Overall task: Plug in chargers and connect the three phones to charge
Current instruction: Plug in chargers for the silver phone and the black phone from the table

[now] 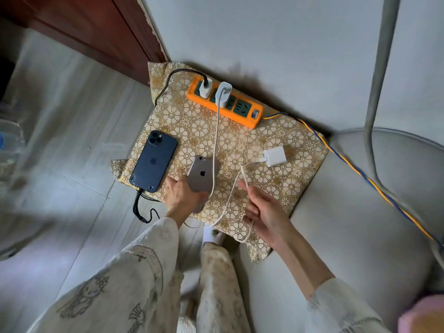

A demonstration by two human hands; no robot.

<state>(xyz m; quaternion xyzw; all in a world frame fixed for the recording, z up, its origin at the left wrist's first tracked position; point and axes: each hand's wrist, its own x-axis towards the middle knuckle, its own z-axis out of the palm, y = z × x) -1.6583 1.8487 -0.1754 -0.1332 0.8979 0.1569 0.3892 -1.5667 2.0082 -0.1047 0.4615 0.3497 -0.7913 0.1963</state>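
The left hand point(185, 197) has its fingers clamped on the lower end of a silver-grey phone point(203, 174), thumb on the near edge and the other fingers hidden beneath; the phone lies back-up, logo showing, tilted and lifted slightly off the patterned cloth point(276, 186). The right hand point(264, 212) has its fingers pinched together on a white cable point(217, 131), just below the plug tip point(243, 170), which points up and away from the fingertips toward the silver-grey phone's right edge but stands apart from it. From the pinch the cable loops down under the palm, passes behind the left hand's fingers and runs up to a white charger point(224, 93) seated in the orange power strip point(225, 104), well beyond both hands. A second white charger point(206, 88) sits in the strip's far-left socket with a black cable point(168, 80) running from it.

Left of the left hand's fingers, close beside the held phone, a dark blue phone point(153, 161) lies back-up with three lenses at its far end and the black cable's plug in its near end. Beyond the right hand's fingers, a loose white charger block point(274, 156) lies on the cloth, prongs facing left, unplugged. A yellow-and-blue cord point(360, 169) leaves the strip's right end. Whether a third phone is present cannot be told.
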